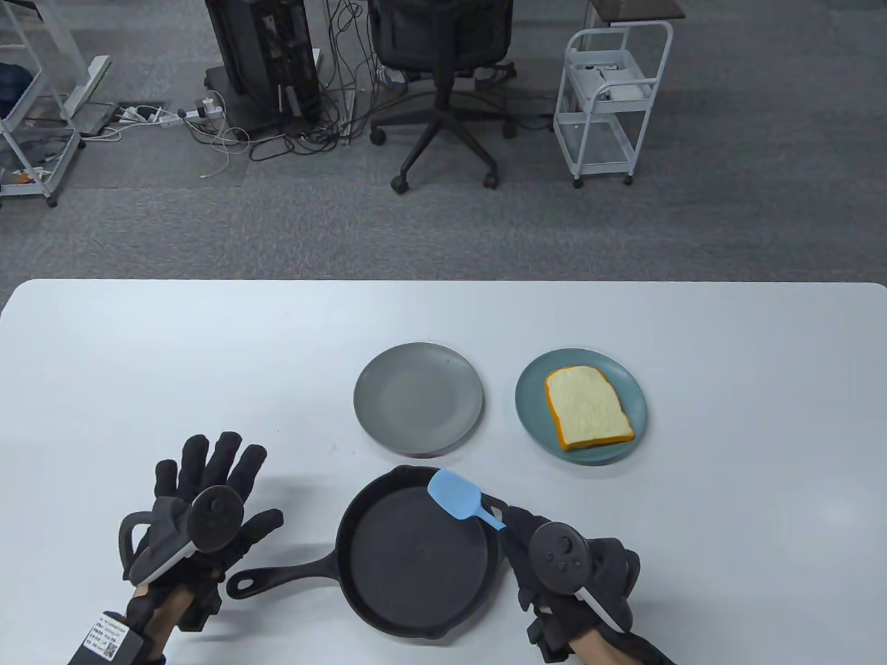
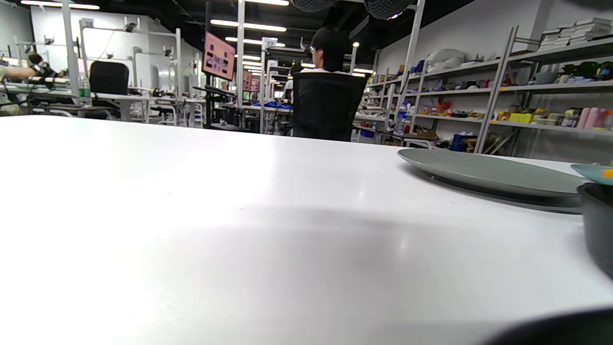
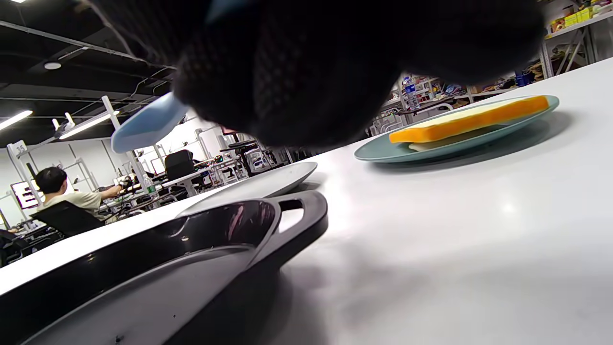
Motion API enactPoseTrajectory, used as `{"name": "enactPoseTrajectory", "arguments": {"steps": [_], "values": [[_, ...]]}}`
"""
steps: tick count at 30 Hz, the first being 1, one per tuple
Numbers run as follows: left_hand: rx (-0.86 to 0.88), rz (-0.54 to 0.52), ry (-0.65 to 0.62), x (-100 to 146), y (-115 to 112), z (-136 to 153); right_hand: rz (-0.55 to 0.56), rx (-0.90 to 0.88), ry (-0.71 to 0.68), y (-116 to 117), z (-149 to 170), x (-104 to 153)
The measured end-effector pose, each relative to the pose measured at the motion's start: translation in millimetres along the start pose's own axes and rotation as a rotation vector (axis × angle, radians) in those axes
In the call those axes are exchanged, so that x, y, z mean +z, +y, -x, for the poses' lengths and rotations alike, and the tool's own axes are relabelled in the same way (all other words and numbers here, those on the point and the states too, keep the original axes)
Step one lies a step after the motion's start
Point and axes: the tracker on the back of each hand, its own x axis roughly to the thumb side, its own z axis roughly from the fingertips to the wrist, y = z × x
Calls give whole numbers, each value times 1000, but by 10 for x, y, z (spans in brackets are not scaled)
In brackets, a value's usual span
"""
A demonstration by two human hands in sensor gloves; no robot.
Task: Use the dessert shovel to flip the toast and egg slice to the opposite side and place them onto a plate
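Right hand gripping light-blue plastic dessert shovel over black cast-iron skillet; toast slice lying beyond on teal plate; left hand resting with fingers spread

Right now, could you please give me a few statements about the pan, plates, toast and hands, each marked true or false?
1. The toast lies on the blue plate. True.
2. The pan holds an egg slice. False: nothing lies in the pan.
3. The right hand holds the blue shovel. True.
4. The left hand grips the pan handle. False: its fingers are spread, apart from the handle.
5. The grey plate carries toast. False: it is bare.
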Motion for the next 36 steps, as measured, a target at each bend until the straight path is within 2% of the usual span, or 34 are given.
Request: {"name": "enactPoseTrajectory", "arguments": {"steps": [7,13,18,23,31,34,36], "values": [[11,43,-1,-28,-24,48,-48,-5,-13,76,-89,2],[-10,57,-5,-22,-4,6,-88,78,-35,250,-226,-42],[-5,58,-15,-18,-4,-13,-73,179,-67,357,-353,-76],[-14,63,-35,-14,-19,-63,-52,264,-101,378,-444,-127],[-43,89,-65,-12,-73,-138,-94,316,-109,454,-505,-143],[-55,98,-67,-25,-104,-153,-167,394,-69,484,-519,-167],[-59,105,-68,-32,-119,-160,-143,417,-87,492,-551,-149]]}}
